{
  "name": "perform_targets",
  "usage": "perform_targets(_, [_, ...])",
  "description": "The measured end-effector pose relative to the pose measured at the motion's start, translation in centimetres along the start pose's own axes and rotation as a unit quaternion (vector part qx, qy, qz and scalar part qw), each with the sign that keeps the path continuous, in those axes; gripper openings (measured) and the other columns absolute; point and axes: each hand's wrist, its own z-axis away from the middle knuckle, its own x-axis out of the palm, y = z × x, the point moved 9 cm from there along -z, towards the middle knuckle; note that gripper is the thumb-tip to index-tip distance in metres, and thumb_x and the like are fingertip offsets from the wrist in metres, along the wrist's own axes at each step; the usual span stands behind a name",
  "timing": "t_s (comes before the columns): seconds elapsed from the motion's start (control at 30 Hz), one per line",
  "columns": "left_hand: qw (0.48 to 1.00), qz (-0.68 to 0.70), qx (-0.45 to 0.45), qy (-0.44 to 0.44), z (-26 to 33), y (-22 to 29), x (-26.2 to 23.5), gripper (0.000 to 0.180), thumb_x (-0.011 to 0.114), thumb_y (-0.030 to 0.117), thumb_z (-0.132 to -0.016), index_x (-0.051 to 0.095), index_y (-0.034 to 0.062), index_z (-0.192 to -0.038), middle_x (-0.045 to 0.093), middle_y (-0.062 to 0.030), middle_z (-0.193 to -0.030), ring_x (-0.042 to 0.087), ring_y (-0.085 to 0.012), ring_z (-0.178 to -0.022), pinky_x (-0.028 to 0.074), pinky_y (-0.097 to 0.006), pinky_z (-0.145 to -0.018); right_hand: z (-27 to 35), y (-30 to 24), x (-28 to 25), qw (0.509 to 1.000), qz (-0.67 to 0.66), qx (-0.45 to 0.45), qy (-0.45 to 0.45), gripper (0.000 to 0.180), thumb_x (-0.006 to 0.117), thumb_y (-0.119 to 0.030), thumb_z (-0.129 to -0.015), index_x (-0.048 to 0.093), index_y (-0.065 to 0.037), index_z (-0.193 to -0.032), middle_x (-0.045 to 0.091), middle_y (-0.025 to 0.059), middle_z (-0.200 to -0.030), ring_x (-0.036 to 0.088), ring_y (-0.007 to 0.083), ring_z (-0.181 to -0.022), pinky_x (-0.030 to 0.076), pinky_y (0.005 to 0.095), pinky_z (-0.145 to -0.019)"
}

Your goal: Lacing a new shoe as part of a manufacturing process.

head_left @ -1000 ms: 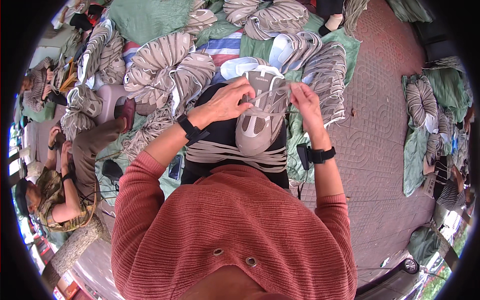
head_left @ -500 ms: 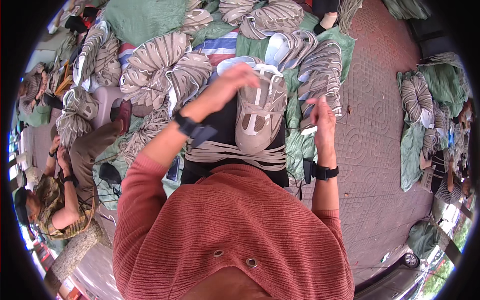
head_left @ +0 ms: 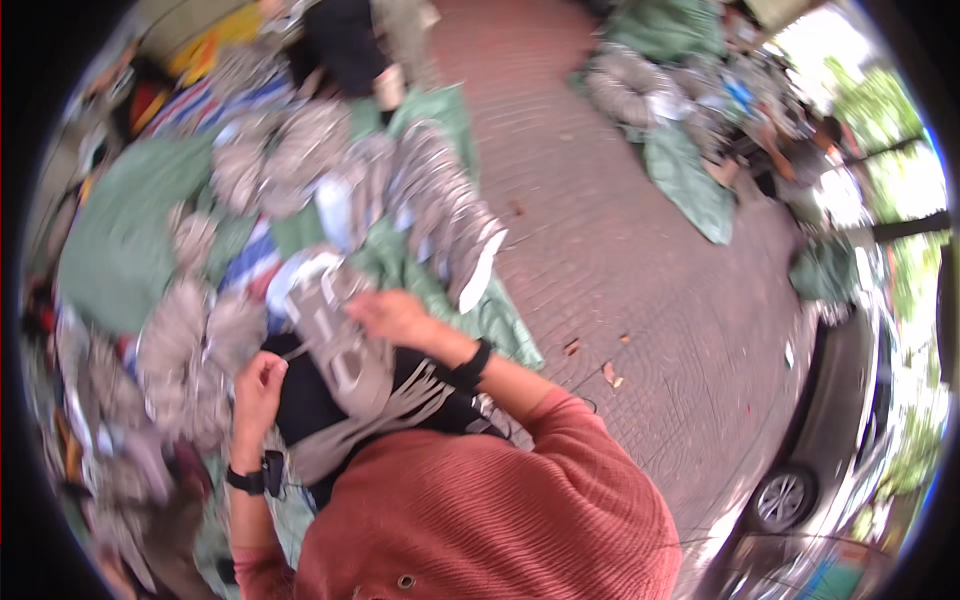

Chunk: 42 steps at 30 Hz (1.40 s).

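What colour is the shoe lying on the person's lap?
Grey with paler, whitish panels; the shoe shows in the head view, blurred.

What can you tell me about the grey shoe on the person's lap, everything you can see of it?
The grey shoe is a sneaker-type shoe with a pale, whitish sole edge and darker grey panels; the material looks like mesh or fabric, though motion blur hides detail. It lies tilted on the person's lap, on a black cloth with pale laces or strips draped across it. The right hand rests on its upper side. The left hand, closed in a loose fist, sits just beside it; whether it touches the shoe is unclear.
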Motion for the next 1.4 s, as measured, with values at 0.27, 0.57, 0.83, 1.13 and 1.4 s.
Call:
perform_targets(0.27, [0.961, -0.213, 0.175, -0.023, -6.2, 6.4, 9.0, 0.015, 0.065, 0.005, -0.068, 0.053, 0.0081, -0.077, 0.048, -0.0066, -0.078, 0.049, -0.0262, -0.080, 0.034, -0.040, -0.072, 1.7, -0.9, 0.6, 0.988, 0.127, -0.086, 0.029, 0.013, 0.054, -0.023, -0.079, 0.057, -0.011, -0.073, 0.060, 0.0094, -0.071, 0.058, 0.0284, -0.075, 0.037, 0.0484, -0.073])
perform_targets(0.57, [0.950, -0.177, 0.251, -0.058, -6.1, 7.1, 9.1, 0.015, 0.063, 0.010, -0.069, 0.057, 0.0063, -0.082, 0.052, -0.0102, -0.089, 0.050, -0.0306, -0.091, 0.036, -0.044, -0.073, 2.5, 0.9, -0.8, 0.989, -0.030, -0.103, 0.105, 0.011, 0.055, -0.016, -0.082, 0.061, -0.009, -0.085, 0.060, 0.0158, -0.076, 0.058, 0.0323, -0.065, 0.049, 0.0363, -0.059])
perform_targets(0.83, [0.976, -0.104, 0.165, -0.098, -5.0, 6.0, 9.0, 0.015, 0.066, 0.008, -0.068, 0.061, 0.0083, -0.082, 0.050, -0.0033, -0.082, 0.048, -0.0207, -0.084, 0.029, -0.034, -0.078, 3.8, 1.4, 1.3, 0.980, -0.194, 0.034, -0.042, 0.018, 0.050, -0.017, -0.082, 0.061, -0.003, -0.080, 0.056, 0.0084, -0.059, 0.055, 0.0152, -0.054, 0.043, 0.0285, -0.054])
perform_targets(1.13, [0.967, -0.127, 0.196, -0.100, -5.9, 6.6, 9.1, 0.017, 0.065, 0.007, -0.069, 0.058, 0.0074, -0.085, 0.051, -0.0041, -0.087, 0.049, -0.0227, -0.087, 0.030, -0.036, -0.079, 2.3, 0.8, 1.2, 0.969, -0.223, 0.059, -0.085, 0.018, 0.048, -0.014, -0.081, 0.059, -0.001, -0.076, 0.054, 0.0036, -0.060, 0.051, 0.0106, -0.057, 0.042, 0.0253, -0.055])
perform_targets(1.4, [0.960, -0.070, 0.234, -0.135, -6.0, 5.8, 9.8, 0.017, 0.055, 0.002, -0.068, 0.054, 0.0029, -0.085, 0.052, -0.0126, -0.090, 0.051, -0.0314, -0.090, 0.038, -0.042, -0.077, -0.2, 0.0, 0.2, 0.972, 0.227, -0.048, -0.020, 0.019, 0.068, -0.033, -0.064, 0.066, -0.017, -0.074, 0.061, 0.0031, -0.071, 0.059, 0.0237, -0.079, 0.042, 0.0426, -0.071])
